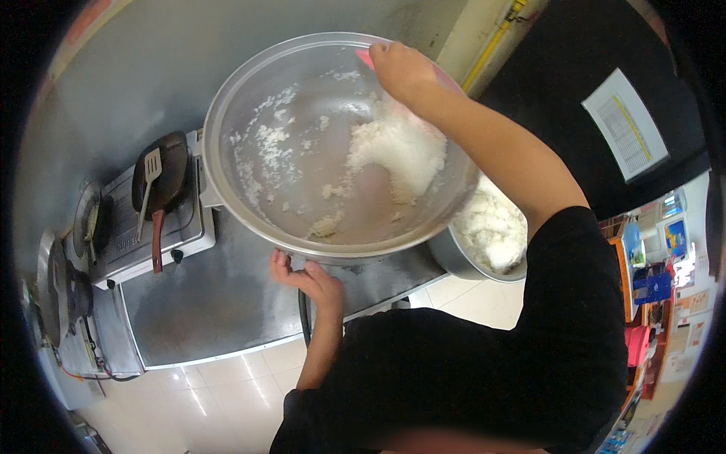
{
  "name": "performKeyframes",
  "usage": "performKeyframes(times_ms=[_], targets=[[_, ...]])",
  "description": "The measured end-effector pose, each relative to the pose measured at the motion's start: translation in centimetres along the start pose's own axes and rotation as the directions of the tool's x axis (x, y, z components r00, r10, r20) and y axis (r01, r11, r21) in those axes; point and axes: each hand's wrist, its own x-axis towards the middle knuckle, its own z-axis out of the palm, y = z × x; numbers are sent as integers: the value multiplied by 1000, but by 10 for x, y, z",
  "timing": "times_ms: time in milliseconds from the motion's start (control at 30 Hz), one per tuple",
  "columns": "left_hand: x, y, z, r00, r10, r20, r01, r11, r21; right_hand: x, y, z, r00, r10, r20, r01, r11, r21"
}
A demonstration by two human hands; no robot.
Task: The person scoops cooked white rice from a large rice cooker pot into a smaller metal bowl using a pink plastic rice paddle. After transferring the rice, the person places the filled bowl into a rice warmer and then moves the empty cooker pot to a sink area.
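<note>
A wide, round metal pot (261,159) is tilted toward me, its inner wall smeared with scattered white grains. A mound of cooked white rice (412,155) lies at its right side. My right hand (401,69) is closed at the far rim around a pink thing (365,58), mostly covered by the fingers and forearm. Below the near rim, my left hand (310,281) is turned up, its fingers curled against the pot's underside. To the right, partly behind my right arm, a second metal pot (456,257) is full of white rice (493,227).
On the left, a portable gas stove (200,227) carries a dark square pan (172,163) with a slotted turner (151,170) on it. More pans (53,287) stand farther left. The metal counter (227,303) ends above a tiled floor. A printed sheet (624,125) hangs at right.
</note>
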Motion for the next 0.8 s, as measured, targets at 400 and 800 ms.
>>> performKeyframes(times_ms=[400,800], targets=[[1,-30,14,987,159,-29,-161,981,-107,56,21,96,973,-86,215,75,995,59],[-2,-37,29,995,69,-79,-72,996,-48,73,45,101,887,-166,430,71,971,229]])
